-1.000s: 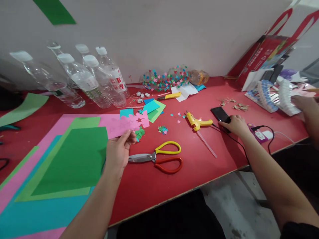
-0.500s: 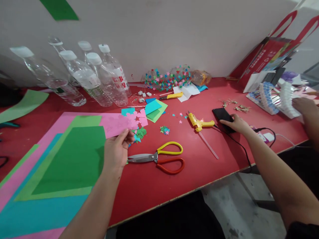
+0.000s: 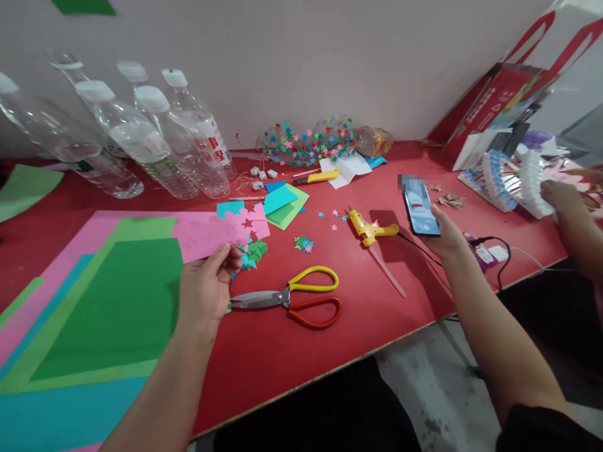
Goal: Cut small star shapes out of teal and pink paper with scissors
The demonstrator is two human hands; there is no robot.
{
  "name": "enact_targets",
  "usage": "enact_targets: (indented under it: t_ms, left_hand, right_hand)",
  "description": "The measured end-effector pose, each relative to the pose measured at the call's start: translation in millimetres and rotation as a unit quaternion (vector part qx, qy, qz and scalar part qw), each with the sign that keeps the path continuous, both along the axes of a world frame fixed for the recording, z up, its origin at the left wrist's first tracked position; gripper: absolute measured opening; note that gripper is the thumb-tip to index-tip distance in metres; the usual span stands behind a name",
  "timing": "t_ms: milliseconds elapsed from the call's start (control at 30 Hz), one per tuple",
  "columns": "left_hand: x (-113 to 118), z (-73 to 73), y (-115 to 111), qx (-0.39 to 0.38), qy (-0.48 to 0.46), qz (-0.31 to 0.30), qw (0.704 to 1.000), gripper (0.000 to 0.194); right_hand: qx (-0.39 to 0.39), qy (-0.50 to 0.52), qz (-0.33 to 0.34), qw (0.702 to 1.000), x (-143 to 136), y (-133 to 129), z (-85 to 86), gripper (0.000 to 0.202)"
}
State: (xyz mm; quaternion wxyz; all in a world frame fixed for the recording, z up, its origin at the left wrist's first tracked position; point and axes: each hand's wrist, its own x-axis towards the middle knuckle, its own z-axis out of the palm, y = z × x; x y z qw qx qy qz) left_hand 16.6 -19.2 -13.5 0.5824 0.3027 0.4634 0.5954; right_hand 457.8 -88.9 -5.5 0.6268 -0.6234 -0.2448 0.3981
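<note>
My left hand (image 3: 207,285) rests at the lower edge of a pink paper sheet (image 3: 207,229) with faint star outlines and cut-out gaps. Its fingers are curled, the thumb on the sheet's edge. Large scissors (image 3: 282,297) with a yellow and a red handle lie beside that hand, blades slightly apart. My right hand (image 3: 445,235) holds a smartphone (image 3: 421,210), tilted up off the table with its screen lit. Left of the phone lies a yellow glue gun (image 3: 370,229), a clear glue stick poking from its back. Small paper stars (image 3: 304,243) and paper scraps (image 3: 257,250) lie between.
Several plastic bottles (image 3: 198,141) stand at the back left. A star-covered bottle (image 3: 306,143) lies against the wall, near a yellow cutter (image 3: 323,177). Green sheets (image 3: 113,307) cover the left side. Another person's hand (image 3: 560,198) is by a white-and-blue craft piece (image 3: 499,179) at right.
My right hand has picked the phone up off the table and tilted it, and its dark screen is now lit. My left hand keeps its place by the pink sheet. The view has shifted slightly.
</note>
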Motion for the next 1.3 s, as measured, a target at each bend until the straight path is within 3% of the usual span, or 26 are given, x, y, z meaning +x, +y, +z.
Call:
enact_targets:
  t_ms: [167, 300, 500, 633, 1033, 1300]
  left_hand:
    - [-1, -0.3, 1, -0.001, 0.004, 0.006, 1.0, 0.014]
    - [-1, 1.9, 1, 0.0, -0.001, 0.009, 1.0, 0.011]
    - [-1, 4.8, 1, -0.005, -0.007, 0.017, 1.0, 0.015]
    - [0, 5.1, 1, -0.003, -0.005, 0.014, 1.0, 0.016]
    - [-2, 3.0, 1, -0.01, 0.002, 0.013, 1.0, 0.016]
    - [-1, 4.1, 0, -0.013, -0.001, 0.013, 1.0, 0.009]
  right_hand:
    - [0.073, 0.1, 0.053, 0.991, -46, 8, 9.5, 0.028]
    - [0.101, 0.076, 0.138, 0.982, -72, 11, 15.8, 0.045]
    - [0.087, 0.06, 0.211, 0.972, -95, 11, 23.0, 0.063]
    - [0.089, 0.045, 0.231, 0.968, -98, 12, 21.1, 0.062]
    - [0.074, 0.058, 0.204, 0.974, -96, 13, 16.0, 0.068]
    - [0.082, 0.042, 0.203, 0.975, -89, 12, 15.3, 0.057]
